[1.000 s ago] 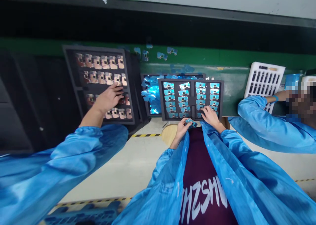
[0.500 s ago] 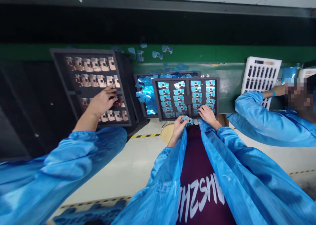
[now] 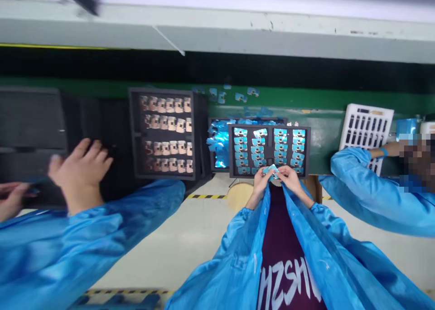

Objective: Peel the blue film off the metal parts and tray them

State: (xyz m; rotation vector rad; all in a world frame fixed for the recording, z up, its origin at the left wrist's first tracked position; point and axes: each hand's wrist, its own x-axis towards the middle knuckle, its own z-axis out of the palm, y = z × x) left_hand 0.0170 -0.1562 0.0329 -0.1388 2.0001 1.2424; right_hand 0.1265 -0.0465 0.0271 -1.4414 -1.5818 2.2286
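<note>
My left hand (image 3: 260,182) and my right hand (image 3: 290,179) meet at the near edge of a black tray (image 3: 307,149). Between their fingertips is a small flat piece with blue film (image 3: 273,169), pinched from both sides. Its exact kind is too small to make out. Several similar blue-filmed pieces (image 3: 280,140) lie in rows inside the tray. My hands cover part of the tray's near rim. Behind and left of it, a second dark tray holds a shiny heap of blue film (image 3: 221,143).
Loose blue pieces (image 3: 241,97) lie on the green bench (image 3: 321,140). To the left stands a black tray (image 3: 195,140) of copper-coloured pieces; a co-worker's hands (image 3: 83,176) are farther left. At right, another person's arm reaches across a white slotted tray (image 3: 347,124). A round stool (image 3: 240,196) stands below.
My right hand has left the tray's rows and joined my left hand at the piece. The co-worker's hand has moved left off the copper-coloured pieces. The view has shifted left and up.
</note>
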